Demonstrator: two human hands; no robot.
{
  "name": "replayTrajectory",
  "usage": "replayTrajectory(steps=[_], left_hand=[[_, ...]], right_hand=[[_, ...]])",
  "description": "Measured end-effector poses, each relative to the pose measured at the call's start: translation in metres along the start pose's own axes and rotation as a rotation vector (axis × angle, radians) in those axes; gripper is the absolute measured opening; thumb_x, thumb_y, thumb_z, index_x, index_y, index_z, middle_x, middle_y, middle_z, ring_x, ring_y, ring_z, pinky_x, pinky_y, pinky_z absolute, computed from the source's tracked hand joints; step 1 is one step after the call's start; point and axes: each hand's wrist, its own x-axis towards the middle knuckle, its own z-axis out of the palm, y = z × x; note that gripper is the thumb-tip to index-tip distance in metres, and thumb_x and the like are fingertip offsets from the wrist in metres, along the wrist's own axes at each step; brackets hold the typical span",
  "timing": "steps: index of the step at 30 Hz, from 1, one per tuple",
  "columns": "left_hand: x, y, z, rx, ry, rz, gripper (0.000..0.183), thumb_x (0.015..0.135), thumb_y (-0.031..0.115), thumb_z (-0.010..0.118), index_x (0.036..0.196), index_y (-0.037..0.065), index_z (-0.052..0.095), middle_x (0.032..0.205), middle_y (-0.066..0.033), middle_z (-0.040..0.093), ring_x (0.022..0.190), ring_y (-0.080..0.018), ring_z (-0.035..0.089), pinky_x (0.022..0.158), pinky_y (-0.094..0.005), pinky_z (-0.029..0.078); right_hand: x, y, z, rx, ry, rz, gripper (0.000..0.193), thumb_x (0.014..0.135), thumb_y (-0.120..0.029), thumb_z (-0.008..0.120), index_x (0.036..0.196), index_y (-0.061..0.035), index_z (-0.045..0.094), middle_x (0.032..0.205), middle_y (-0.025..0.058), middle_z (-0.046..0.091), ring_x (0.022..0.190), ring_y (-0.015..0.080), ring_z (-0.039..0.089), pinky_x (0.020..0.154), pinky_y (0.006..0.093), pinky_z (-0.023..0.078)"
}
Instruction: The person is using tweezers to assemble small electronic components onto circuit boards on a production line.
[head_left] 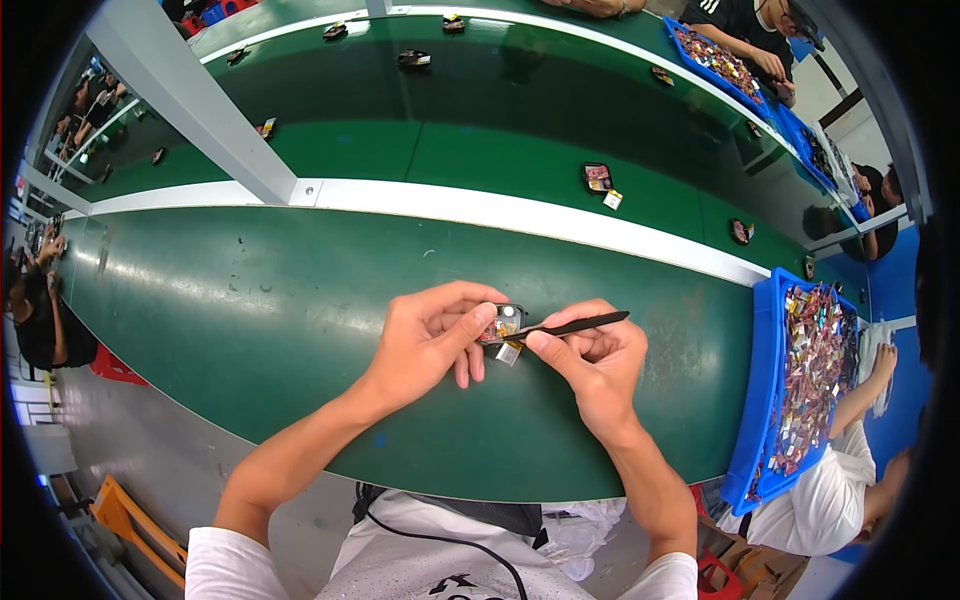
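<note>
My left hand [440,335] grips a small dark-rimmed device housing [508,313] by its left side, thumb on top and fingers beneath. Small parts and coloured wires show inside the housing. A small silver battery-like piece with a yellow edge [508,353] hangs from its lower side. In my right hand [598,350] are black tweezers [585,323], pinched between thumb and fingers. Their tip reaches into the lower right of the housing. Exactly what the tip touches is too small to tell. Both hands are just above the green worktable [300,330].
A blue tray [760,400] heaped with small coloured parts stands at the table's right end. Beyond a white rail [450,205] runs a green conveyor belt [500,150] carrying several housings, one [597,178] nearby. A grey post [200,100] rises at left. Other people sit around.
</note>
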Motion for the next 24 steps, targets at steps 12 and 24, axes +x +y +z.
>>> replayTrajectory(steps=[12, 24], left_hand=[[0.004, -0.001, 0.012, -0.114, -0.082, -0.036, 0.031, 0.106, 0.017, 0.055, 0.123, -0.008, 0.063, 0.092, -0.0143, 0.071, 0.058, -0.0180, 0.069, 0.046, -0.0255, 0.056], [0.003, -0.003, 0.033, -0.079, 0.028, 0.042, 0.031, 0.105, 0.013, 0.056, 0.127, -0.009, 0.060, 0.101, -0.0179, 0.071, 0.067, -0.0217, 0.072, 0.049, -0.0283, 0.059]], right_hand=[[-0.006, 0.003, -0.009, -0.344, 0.040, -0.448, 0.015, 0.076, 0.002, 0.085, 0.086, -0.0030, 0.074, 0.082, 0.0048, 0.078, 0.041, 0.0010, 0.043, 0.041, 0.0192, 0.030], [-0.008, 0.003, -0.020, -0.311, 0.080, -0.440, 0.015, 0.077, 0.001, 0.085, 0.084, -0.0039, 0.073, 0.083, 0.0074, 0.078, 0.041, 0.0014, 0.042, 0.041, 0.0195, 0.030]])
